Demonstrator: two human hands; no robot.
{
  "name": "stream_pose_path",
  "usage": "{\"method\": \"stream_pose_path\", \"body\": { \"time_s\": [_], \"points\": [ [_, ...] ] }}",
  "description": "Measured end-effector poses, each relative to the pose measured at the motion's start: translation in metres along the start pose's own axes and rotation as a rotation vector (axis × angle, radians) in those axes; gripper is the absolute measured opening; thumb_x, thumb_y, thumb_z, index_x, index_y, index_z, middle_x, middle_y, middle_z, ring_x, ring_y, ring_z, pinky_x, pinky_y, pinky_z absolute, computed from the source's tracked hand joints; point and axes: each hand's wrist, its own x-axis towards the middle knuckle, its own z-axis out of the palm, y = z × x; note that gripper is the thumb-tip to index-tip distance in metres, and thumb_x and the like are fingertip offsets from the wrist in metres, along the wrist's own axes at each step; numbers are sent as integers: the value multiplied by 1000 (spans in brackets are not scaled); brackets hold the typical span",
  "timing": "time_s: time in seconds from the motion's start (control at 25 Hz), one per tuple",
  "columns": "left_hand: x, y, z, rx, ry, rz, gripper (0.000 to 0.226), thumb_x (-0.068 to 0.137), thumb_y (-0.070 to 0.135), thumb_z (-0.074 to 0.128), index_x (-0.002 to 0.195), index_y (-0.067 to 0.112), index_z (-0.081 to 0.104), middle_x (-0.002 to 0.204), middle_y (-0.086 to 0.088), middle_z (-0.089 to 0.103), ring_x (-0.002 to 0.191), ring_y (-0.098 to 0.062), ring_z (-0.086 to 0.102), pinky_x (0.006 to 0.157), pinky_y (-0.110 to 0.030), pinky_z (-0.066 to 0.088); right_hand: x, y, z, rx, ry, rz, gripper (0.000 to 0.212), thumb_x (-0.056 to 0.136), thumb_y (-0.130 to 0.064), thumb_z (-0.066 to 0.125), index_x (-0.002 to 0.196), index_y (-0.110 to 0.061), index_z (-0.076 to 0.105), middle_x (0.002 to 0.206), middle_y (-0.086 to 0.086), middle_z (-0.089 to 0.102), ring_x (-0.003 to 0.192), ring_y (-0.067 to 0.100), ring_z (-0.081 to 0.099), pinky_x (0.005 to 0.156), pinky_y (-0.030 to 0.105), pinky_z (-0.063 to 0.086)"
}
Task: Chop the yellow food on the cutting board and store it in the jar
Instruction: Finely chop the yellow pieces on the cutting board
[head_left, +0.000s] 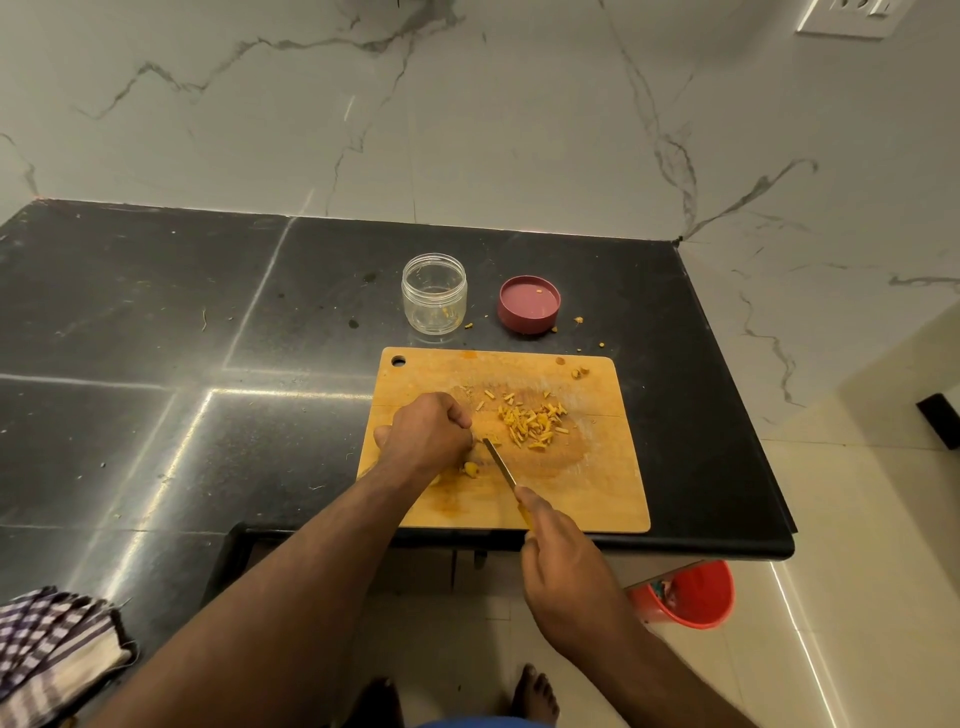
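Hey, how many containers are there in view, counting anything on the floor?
2: a clear jar standing open on the black counter behind the cutting board, and a red bucket on the floor below the counter's edge.

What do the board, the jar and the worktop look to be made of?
Board: likely wood or bamboo, matt, with grain lines and yellow stains. Jar: clear glass or plastic, see-through; which one is unclear. Worktop: probably polished black stone, glossy, reflecting light streaks.
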Motion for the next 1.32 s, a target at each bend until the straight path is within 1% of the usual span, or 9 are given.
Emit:
{"method": "stream_pose_path", "body": {
  "time_s": [0.2,0.4,0.52,0.76,0.84,0.96,1.12,1.24,1.32],
  "points": [
    [-1,1,0,-2,10,-6,10,85,24,73,87,29,65,86,13,66,90,-12,58,84,-40,34,11,-4,0,-21,16,-38,52,104,-24,35,154,-31,21,140,-7,45,117,6,48,95,23,43],
    [-3,2,-1,-11,12,-10,11,85,23,72,88,30,64,88,12,67,90,-12,59,84,-40,34,22,-3,6,-74,0,-35,52,103,-24,35,153,-31,21,138,-3,48,112,14,52,93,33,47],
    [-2,2,-1,-21,9,-19,12,86,23,72,92,29,64,90,11,67,92,-13,59,90,-42,37,24,-1,8,-92,-9,-40,52,103,-24,34,153,-31,21,137,-1,48,110,16,53,92,35,47],
    [0,2,-1,-17,-8,-29,15,85,24,75,91,30,63,91,11,65,93,-13,58,93,-43,38,2,8,3,-49,-25,-25,52,104,-25,34,153,-34,20,136,-6,47,111,9,52,93,28,46],
    [0,1,-2,-16,-8,-25,15,85,24,75,91,30,63,91,11,65,93,-14,58,92,-43,36,-5,10,-1,-10,0,-21,51,104,-25,35,153,-34,22,138,-9,46,112,4,49,93,21,43],
    [1,-1,-2,-15,-26,-14,14,86,24,75,89,30,63,90,12,65,94,-14,59,93,-44,38,-3,11,-5,38,50,0,50,104,-24,36,152,-34,24,139,-13,44,105,-4,43,85,11,37],
    [1,-3,-7,-85,-57,-1,13,84,25,78,85,30,66,87,11,68,91,-16,64,94,-54,51,4,6,-1,38,26,-22,51,104,-24,36,152,-33,23,140,-10,45,113,-1,45,90,16,39],
    [0,-9,-12,-120,-27,18,11,85,25,78,84,29,68,84,9,70,86,-16,67,90,-53,55,10,4,6,9,-9,-56,52,104,-24,37,153,-34,22,142,-9,44,119,5,47,96,21,42],
    [-2,-15,-19,-122,-5,27,10,87,22,74,84,30,68,84,10,70,86,-16,66,90,-53,55,11,8,7,-14,-19,-50,52,104,-25,36,153,-34,21,141,-9,44,115,5,49,94,22,43]
  ]
}}
